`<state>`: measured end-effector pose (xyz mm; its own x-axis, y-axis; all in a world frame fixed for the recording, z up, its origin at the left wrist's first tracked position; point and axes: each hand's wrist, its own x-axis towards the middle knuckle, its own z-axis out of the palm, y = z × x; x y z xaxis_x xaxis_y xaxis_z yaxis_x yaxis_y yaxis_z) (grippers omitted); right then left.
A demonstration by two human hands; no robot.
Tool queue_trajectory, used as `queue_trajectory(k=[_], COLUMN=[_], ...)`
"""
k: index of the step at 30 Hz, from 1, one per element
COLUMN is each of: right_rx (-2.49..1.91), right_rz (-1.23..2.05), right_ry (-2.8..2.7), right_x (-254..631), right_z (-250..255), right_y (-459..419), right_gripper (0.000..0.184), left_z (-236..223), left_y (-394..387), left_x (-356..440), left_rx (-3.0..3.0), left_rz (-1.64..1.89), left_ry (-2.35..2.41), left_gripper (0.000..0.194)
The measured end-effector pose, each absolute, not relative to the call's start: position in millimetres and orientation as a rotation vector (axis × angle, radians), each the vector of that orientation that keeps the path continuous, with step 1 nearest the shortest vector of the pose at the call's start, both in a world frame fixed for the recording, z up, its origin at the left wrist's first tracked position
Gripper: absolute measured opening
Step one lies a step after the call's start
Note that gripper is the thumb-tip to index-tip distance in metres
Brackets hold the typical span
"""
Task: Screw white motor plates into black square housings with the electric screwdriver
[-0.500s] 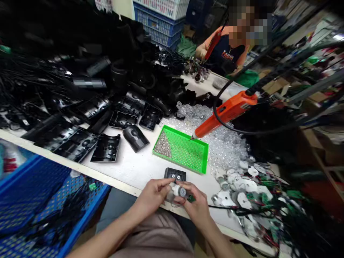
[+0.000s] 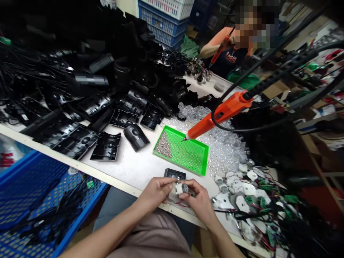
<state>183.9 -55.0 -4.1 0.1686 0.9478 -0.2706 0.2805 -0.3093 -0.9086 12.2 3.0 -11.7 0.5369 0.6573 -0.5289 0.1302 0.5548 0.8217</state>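
Both my hands meet at the near edge of the white table (image 2: pixel 134 168). My left hand (image 2: pixel 156 191) pinches the white plate of a small motor assembly (image 2: pixel 180 188). My right hand (image 2: pixel 197 202) is closed round the same piece, by its grey round motor end, with thin red wires hanging below. A small black square part (image 2: pixel 174 174) with two round holes lies on the table just beyond my fingers. Behind it sits a green perforated tray (image 2: pixel 188 154) with a heap of tiny screws in its left corner.
An orange electric screwdriver (image 2: pixel 217 114) hangs on a black cable over the tray. Black plastic shells (image 2: pixel 106 147) crowd the left, clear beads (image 2: pixel 225 143) and white motor assemblies (image 2: pixel 242 193) the right. A blue crate (image 2: pixel 32 200) stands at lower left. Another person (image 2: pixel 231 50) works across the table.
The motor assembly has been turned between my fingers, so its white plate faces up more. The hanging screwdriver swung slightly left. The other person raised a red tool.
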Motion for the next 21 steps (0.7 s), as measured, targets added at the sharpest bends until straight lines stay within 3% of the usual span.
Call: queue_trajectory(k=[8,14,18,21], right_rx=[-1.631,-1.586,-1.592,-1.509], right_rz=[0.788,0.693,0.779,0.783], right_ry=[-1.692,-2.117,-2.209,-2.239], right_x=[186,181,172,175], right_z=[-9,12,17,17], right_y=[-66,-80,-89,-82], right_gripper=[0.019,0.038,0.064,0.053], left_z=[-19,-25,-22,-21], left_y=[-2,-18,-29,-28], left_x=[17,5,-3,-3], left_rx=[0.964,0.893,0.901,0.875], left_rz=[0.405,0.363,0.327,0.372], left_ry=[0.993,0.977,0.908,0.923], left_gripper=[0.053,0.061,0.056,0.057])
